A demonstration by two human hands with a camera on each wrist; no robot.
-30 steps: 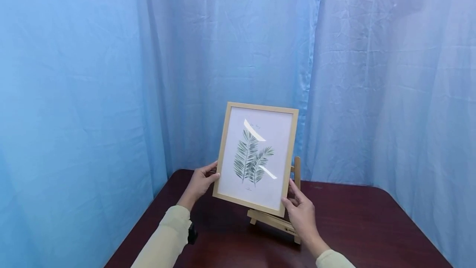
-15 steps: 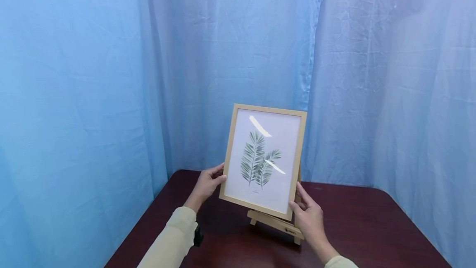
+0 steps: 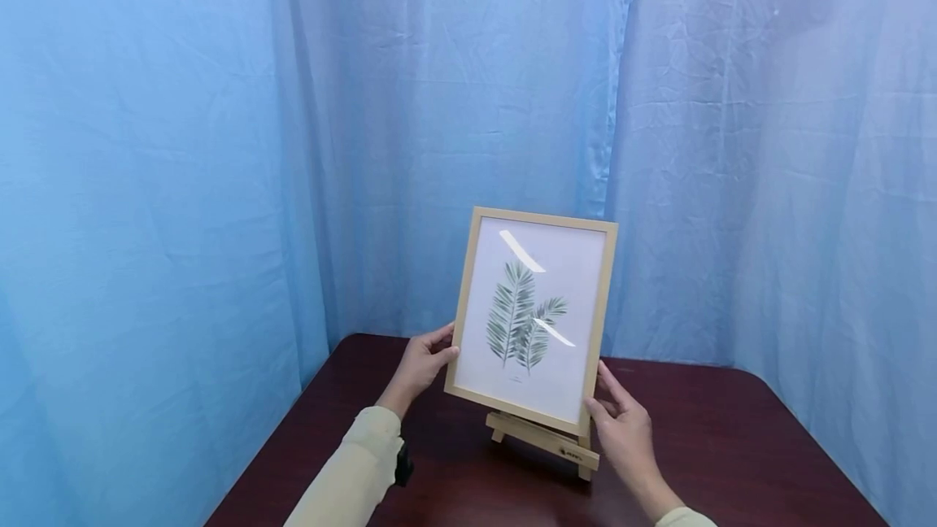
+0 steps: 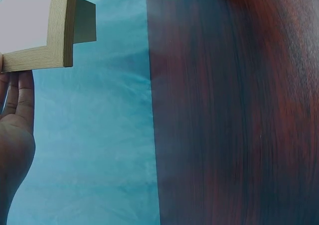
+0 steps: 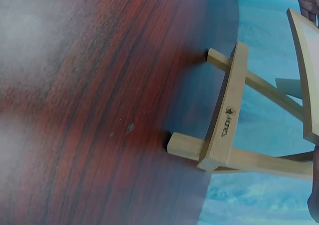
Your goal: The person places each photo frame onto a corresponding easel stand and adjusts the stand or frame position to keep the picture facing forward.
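Note:
A picture frame (image 3: pixel 530 320) with a light wood border and a green fern-leaf print is held up, slightly tilted, just above a small wooden easel (image 3: pixel 542 439). My left hand (image 3: pixel 423 360) grips its left edge, thumb on the front and fingers behind. Lower down on the right edge, my right hand (image 3: pixel 625 429) pinches the frame between thumb and fingers. In the right wrist view a gap shows between the frame's lower edge (image 5: pixel 305 80) and the easel's ledge (image 5: pixel 229 105). Most of the easel's upper part is hidden behind the frame.
The easel stands on a dark red-brown wooden table (image 3: pixel 732 446) with rounded far corners. Light blue curtains (image 3: pixel 468 104) hang behind the table and along both sides. A dark band-like object (image 3: pixel 404 463) sits at the left wrist.
Both hands have carried the picture frame to the right and slightly down, so it now covers the easel's upright. The easel has stayed in place.

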